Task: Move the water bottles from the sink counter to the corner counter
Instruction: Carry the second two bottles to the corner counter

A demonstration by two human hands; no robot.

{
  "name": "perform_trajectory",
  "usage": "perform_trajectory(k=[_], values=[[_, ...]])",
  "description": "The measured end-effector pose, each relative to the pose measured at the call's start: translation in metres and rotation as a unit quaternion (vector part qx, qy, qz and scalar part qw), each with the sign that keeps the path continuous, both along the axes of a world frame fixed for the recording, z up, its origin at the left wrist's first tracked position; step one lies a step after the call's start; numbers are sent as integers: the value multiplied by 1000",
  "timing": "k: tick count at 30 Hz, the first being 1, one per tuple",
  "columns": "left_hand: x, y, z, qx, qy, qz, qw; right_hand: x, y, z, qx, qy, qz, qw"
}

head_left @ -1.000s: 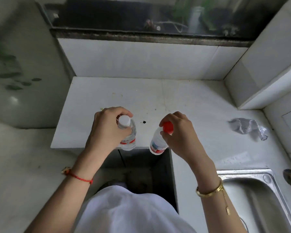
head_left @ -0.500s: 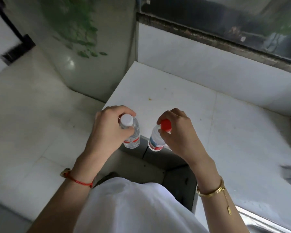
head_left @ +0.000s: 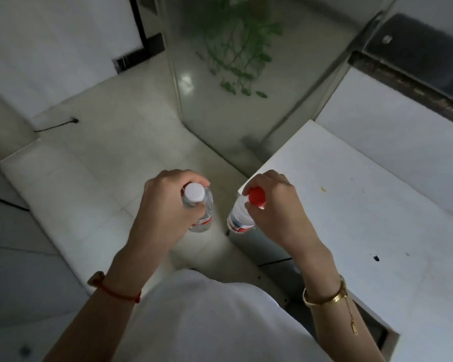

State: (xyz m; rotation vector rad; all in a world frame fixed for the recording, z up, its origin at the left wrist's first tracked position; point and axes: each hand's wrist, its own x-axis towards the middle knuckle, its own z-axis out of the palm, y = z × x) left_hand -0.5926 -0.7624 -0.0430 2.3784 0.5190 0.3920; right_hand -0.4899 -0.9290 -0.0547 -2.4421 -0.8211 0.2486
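Note:
My left hand (head_left: 165,207) grips a clear water bottle with a white cap (head_left: 203,218) by its neck, upright, held in the air above the floor. My right hand (head_left: 280,207) grips a second clear bottle with a red cap (head_left: 237,220) near its top, tilted slightly. Both bottles hang side by side, just left of the white counter (head_left: 377,205), past its corner edge. Each bottle carries a red and white label.
The white counter stretches along the right, with small specks and a dark spot (head_left: 375,258) on it. A glossy wall panel (head_left: 220,87) reflecting green leaves stands ahead. Pale floor tiles (head_left: 76,192) fill the left. A dark window sill (head_left: 416,61) runs at upper right.
The view has swung left: the counter slid to the right and the floor now fills the left. Both hands keep their bottles, which now hang beyond the counter's left edge.

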Motion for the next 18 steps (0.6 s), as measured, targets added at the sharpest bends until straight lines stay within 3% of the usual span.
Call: perform_trajectory(k=[18], values=[[-53, 177, -7, -23, 31, 177, 984, 8, 227, -16, 8, 16, 181, 983]])
